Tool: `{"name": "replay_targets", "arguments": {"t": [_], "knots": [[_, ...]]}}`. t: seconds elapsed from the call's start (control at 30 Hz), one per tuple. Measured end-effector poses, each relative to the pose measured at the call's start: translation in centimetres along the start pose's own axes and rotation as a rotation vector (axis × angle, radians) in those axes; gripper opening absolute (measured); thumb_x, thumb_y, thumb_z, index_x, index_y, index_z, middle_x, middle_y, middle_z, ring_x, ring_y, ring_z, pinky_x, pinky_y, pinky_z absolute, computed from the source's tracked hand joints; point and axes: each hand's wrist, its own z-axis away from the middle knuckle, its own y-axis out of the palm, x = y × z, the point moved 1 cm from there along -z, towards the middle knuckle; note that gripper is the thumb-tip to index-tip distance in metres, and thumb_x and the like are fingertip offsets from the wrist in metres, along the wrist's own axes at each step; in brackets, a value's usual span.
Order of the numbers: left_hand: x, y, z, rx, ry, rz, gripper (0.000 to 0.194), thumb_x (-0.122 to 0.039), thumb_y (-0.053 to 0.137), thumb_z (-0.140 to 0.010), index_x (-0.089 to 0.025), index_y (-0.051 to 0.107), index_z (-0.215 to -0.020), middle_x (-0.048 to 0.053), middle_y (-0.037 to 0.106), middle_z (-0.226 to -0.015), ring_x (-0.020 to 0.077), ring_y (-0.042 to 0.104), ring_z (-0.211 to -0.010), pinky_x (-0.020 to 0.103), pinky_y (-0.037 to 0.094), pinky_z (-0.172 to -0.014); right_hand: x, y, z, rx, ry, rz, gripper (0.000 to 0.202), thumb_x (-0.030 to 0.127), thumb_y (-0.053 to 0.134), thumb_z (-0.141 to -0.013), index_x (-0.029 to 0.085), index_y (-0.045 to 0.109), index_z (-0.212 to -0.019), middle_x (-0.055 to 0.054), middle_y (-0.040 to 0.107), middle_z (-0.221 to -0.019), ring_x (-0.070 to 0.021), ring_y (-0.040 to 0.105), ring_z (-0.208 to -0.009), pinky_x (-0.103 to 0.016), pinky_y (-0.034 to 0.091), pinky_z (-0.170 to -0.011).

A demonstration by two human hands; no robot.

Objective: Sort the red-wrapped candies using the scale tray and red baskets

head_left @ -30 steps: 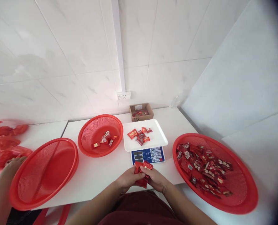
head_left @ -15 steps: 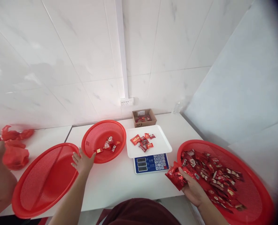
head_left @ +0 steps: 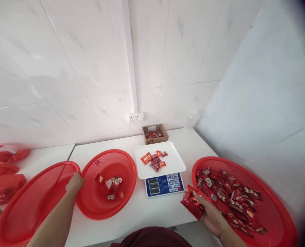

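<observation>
My left hand point(head_left: 75, 183) is closed at the left rim of the middle red plastic basket point(head_left: 132, 154), where it meets the left red basket point(head_left: 3, 209); its fingertips are partly hidden. A few wrapped candies point(head_left: 113, 182) lie in the middle basket. My right hand point(head_left: 210, 212) grips a bunch of red candy packets point(head_left: 193, 202) by the near-left rim of the right red basket point(head_left: 276, 192), which holds a heap of similar packets point(head_left: 229, 197). Several candies point(head_left: 155, 159) rest on the white tray point(head_left: 171, 166) of the blue digital scale point(head_left: 164, 185).
Behind the scale stands a small cardboard box point(head_left: 155, 134) with candies inside. Red plastic bags point(head_left: 7, 181) lie at the far left. A wall socket point(head_left: 136, 117) is above the table point(head_left: 139, 219), and a partition point(head_left: 266, 103) bounds the right side.
My left hand has gone from spread fingers to a grip at the rim. The middle basket has come closer and its candies have shifted. My right hand still holds the packets.
</observation>
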Motion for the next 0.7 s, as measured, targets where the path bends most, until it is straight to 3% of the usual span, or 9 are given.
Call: {"name": "replay_targets", "arguments": {"t": [0.23, 0.43, 0.57, 0.7], "knots": [[-0.7, -0.7, 0.7, 0.073, 0.286, -0.293, 0.061, -0.013, 0.036, -0.077, -0.007, 0.031, -0.138, 0.02, 0.062, -0.116, 0.0322, 0.061, -0.102, 0.045, 0.045, -0.084, 0.1, -0.4, 0.0, -0.03, 0.017, 0.045, 0.036, 0.042, 0.078, -0.06, 0.02, 0.072, -0.088, -0.007, 0.074, -0.089, -0.024, 0.069, -0.085, -0.038, 0.054, -0.084], [-0.8, -1.5, 1.1, 0.03, 0.531, -0.506, 0.07, 0.004, 0.03, -0.069, -0.017, 0.044, -0.134, 0.01, 0.056, -0.129, 0.0226, 0.052, -0.118, 0.04, 0.028, -0.106, 0.2, -0.4, 0.0, -0.032, 0.0, 0.072, 0.035, 0.037, 0.081, -0.056, 0.019, 0.073, -0.086, -0.006, 0.074, -0.087, -0.0249, 0.068, -0.09, -0.037, 0.053, -0.087], [-1.4, -0.2, 1.2, 0.013, 0.604, -0.496, 0.07, 0.007, 0.031, -0.067, -0.021, 0.053, -0.127, 0.01, 0.053, -0.134, 0.0189, 0.044, -0.127, 0.041, 0.016, -0.113, 0.3, -0.3, -0.1, -0.042, -0.015, 0.057, 0.036, 0.038, 0.081, -0.056, 0.019, 0.072, -0.086, -0.006, 0.074, -0.088, -0.0252, 0.068, -0.091, -0.038, 0.054, -0.088], [-2.3, 1.7, 1.5, -0.055, 0.582, -0.471, 0.069, 0.006, 0.032, -0.07, -0.024, 0.05, -0.13, 0.01, 0.039, -0.145, 0.0234, 0.024, -0.139, 0.052, 0.011, -0.112, 0.7, -0.4, -0.2, -0.057, -0.035, 0.067, 0.038, 0.035, 0.081, -0.056, 0.02, 0.072, -0.09, -0.005, 0.074, -0.09, -0.0251, 0.068, -0.093, -0.037, 0.055, -0.085]]}}
